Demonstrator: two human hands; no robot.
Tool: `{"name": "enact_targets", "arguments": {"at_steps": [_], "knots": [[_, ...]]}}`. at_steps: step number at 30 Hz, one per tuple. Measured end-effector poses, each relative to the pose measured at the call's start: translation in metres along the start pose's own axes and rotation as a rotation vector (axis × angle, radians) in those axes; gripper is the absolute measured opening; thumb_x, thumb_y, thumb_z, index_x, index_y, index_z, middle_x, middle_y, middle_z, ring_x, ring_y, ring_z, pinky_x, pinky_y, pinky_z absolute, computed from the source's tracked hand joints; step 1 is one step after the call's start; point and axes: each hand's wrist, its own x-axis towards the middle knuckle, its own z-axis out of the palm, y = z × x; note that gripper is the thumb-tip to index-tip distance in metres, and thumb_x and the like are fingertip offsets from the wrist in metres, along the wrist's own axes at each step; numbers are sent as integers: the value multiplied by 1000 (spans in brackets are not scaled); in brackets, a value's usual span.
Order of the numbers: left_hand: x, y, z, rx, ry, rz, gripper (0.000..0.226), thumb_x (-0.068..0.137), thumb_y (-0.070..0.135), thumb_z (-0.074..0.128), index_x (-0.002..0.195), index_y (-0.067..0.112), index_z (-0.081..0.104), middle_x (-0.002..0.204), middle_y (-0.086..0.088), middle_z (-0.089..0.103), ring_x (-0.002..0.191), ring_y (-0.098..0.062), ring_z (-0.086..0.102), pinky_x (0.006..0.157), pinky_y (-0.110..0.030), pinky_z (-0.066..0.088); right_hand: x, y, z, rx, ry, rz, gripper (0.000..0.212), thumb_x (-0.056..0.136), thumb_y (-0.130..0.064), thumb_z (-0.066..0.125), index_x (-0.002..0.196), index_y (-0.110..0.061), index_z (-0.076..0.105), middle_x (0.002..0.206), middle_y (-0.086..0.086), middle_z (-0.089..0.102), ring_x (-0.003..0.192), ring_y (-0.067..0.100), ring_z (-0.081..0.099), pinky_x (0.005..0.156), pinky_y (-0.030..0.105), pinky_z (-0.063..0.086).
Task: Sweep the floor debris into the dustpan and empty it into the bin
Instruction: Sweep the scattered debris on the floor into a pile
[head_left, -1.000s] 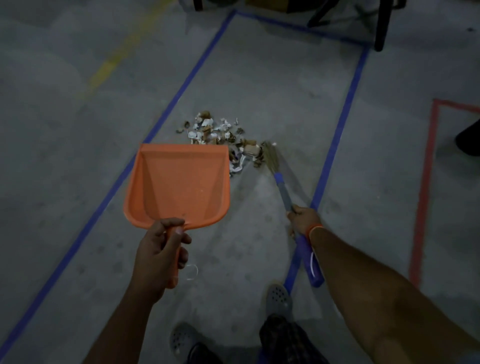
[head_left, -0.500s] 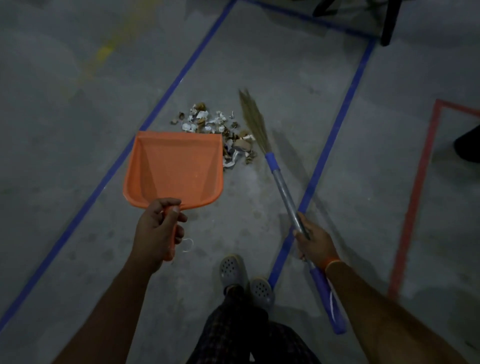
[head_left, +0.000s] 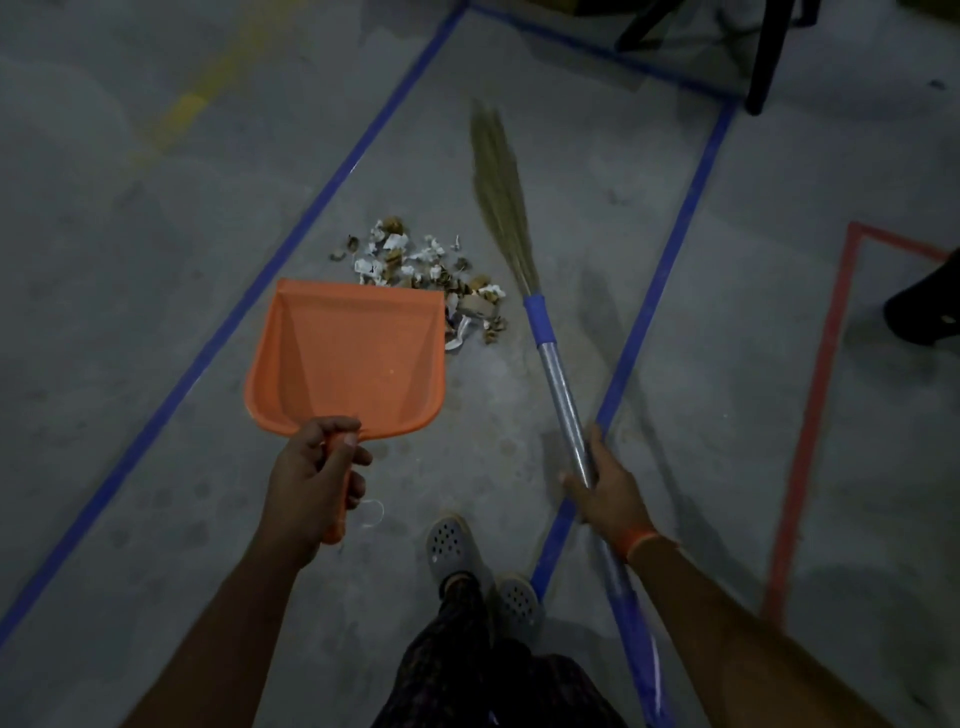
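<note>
An orange dustpan (head_left: 353, 358) lies low over the grey floor, its front lip against a pile of white and brown paper scraps (head_left: 426, 270). My left hand (head_left: 311, 478) grips its orange handle. My right hand (head_left: 605, 483) holds the silver shaft of a grass broom (head_left: 558, 395). The broom's straw head (head_left: 498, 192) points away from me, to the right of and beyond the scraps, blurred. No bin is in view.
Blue tape lines (head_left: 332, 182) frame the floor strip around the pile, and a red tape outline (head_left: 821, 389) lies at right. Black furniture legs (head_left: 763, 57) stand at the top right. My feet in grey clogs (head_left: 452, 545) are just below the dustpan.
The broom head has swung from beside the pile outward and away, past the scraps. My right hand has slid down and back along the shaft. The dustpan stays against the pile.
</note>
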Motion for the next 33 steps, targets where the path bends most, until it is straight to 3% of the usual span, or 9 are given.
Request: {"name": "enact_targets", "arguments": {"at_steps": [2, 4, 8, 13, 16, 19, 25, 29, 33], "knots": [[8, -2, -9, 10, -8, 0, 13, 104, 9, 55, 114, 12, 63, 82, -12, 67, 53, -21, 56, 48, -32, 46, 10, -10, -2, 14, -109, 35, 105, 86, -26, 72, 151, -39, -9, 136, 2, 51, 105, 21, 62, 83, 26, 57], [17, -3, -15, 9, -22, 0, 13, 105, 10, 54, 113, 14, 63, 83, -14, 67, 53, -21, 56, 49, -33, 46, 38, -37, 3, 47, -176, 46, 115, 84, -13, 73, 148, -42, -18, 143, 3, 42, 116, 24, 57, 91, 34, 54], [34, -3, -29, 7, -33, 9, 13, 105, 8, 54, 111, 15, 63, 83, -14, 67, 53, -21, 56, 48, -33, 46, 98, -106, 30, -4, 38, -38, 95, 90, -17, 61, 148, -51, -6, 129, 0, 52, 91, 29, 65, 76, 48, 59], [48, 3, -53, -10, -18, 9, 13, 105, 10, 54, 110, 17, 64, 83, -13, 67, 53, -22, 57, 49, -34, 46, 122, -144, 47, 86, 59, -97, 65, 95, -21, 51, 142, -59, 25, 79, 7, 55, 57, 21, 55, 54, 36, 54], [56, 4, -66, -10, -3, 3, 13, 105, 12, 55, 110, 18, 65, 84, -12, 69, 55, -23, 59, 49, -35, 48, 132, -151, 45, 18, 58, -158, 69, 96, -6, 48, 147, -48, 27, 102, 7, 56, 73, 17, 67, 67, 31, 59], [64, 3, -72, -15, 3, -8, 13, 105, 12, 54, 111, 17, 64, 85, -14, 68, 55, -23, 59, 49, -34, 48, 153, -160, 43, -50, 22, -203, 78, 90, 7, 49, 150, -38, 27, 133, 2, 37, 86, 18, 68, 77, 35, 60], [77, -7, -68, -57, 39, -59, 13, 105, 12, 55, 111, 18, 65, 83, -13, 68, 56, -24, 57, 49, -33, 46, 182, -164, 42, -45, -15, -121, 71, 79, 1, 56, 136, -41, 51, 131, 0, 53, 84, 15, 58, 72, 28, 52], [84, -16, -64, -34, 64, -67, 13, 105, 15, 55, 109, 22, 65, 84, -11, 70, 58, -23, 59, 51, -35, 47, 191, -145, 44, -94, -33, -159, 29, 86, -38, 67, 113, -45, 58, 106, 4, 65, 68, 18, 57, 64, 33, 55], [93, -28, -53, -4, 82, -72, 11, 105, 15, 55, 111, 19, 64, 83, -9, 70, 57, -22, 58, 50, -34, 46, 213, -132, 36, -58, -135, -145, 40, 95, -23, 58, 130, -41, 50, 81, 6, 56, 62, 20, 56, 52, 33, 56]]}}
